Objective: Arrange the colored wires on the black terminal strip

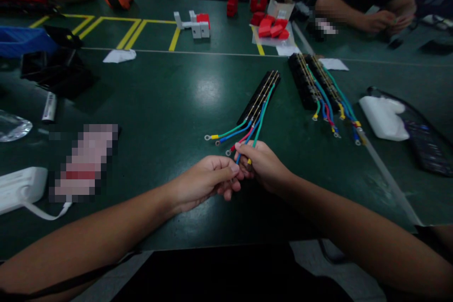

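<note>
On the green table lies a long black strip (255,99) with brass-coloured bars along it. Green, blue and red wires run from it toward me, tipped with ring terminals. My left hand (220,174) pinches the end of a blue wire (243,144) between thumb and fingers. Close beside it, my right hand (262,160) is closed around the same wire a little higher up. A green wire (258,128) with a yellow-sleeved end passes by the right fingers. A red-sleeved ring terminal (230,150) lies loose just beyond my hands; the blue wire's tip is hidden by the fingers.
Several wired black strips (305,82) lie at the right, near a white object (384,117). A phone (87,160) and a white power strip (23,188) are at left. Red parts (272,28) sit at the back. A co-worker's hands (385,22) are at upper right.
</note>
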`<state>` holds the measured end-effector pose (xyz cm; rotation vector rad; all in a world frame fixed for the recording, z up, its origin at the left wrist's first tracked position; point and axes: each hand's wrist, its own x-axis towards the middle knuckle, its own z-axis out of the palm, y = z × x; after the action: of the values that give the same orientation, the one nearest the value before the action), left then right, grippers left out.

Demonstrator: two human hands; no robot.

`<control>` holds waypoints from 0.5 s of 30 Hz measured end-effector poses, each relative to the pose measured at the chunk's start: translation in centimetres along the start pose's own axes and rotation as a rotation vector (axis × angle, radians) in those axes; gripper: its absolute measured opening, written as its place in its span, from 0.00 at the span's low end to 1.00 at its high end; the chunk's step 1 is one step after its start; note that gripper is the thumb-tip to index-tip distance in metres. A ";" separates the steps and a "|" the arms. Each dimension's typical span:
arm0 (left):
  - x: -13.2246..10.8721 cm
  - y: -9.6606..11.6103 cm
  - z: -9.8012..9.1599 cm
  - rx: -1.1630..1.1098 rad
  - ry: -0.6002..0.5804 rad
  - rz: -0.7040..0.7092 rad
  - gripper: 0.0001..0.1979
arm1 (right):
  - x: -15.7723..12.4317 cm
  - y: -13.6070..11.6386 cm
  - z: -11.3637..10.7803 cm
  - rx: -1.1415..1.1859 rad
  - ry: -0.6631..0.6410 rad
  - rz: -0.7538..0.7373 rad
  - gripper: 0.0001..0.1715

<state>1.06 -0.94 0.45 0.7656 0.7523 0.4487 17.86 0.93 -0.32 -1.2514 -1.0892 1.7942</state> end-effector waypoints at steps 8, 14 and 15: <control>0.1 -0.2 0.0 0.017 0.107 0.023 0.15 | 0.1 0.0 1.0 0.006 0.152 0.022 0.21; 0.0 0.6 -0.2 0.023 0.094 -0.022 0.13 | 0.2 -0.2 1.5 0.032 0.221 0.054 0.19; -0.1 0.8 -0.2 0.013 0.084 -0.029 0.13 | 0.2 -0.2 1.5 0.040 0.218 0.047 0.20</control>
<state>0.79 -0.38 0.99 0.7509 0.8444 0.4519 16.39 0.84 0.11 -1.4210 -0.9038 1.6599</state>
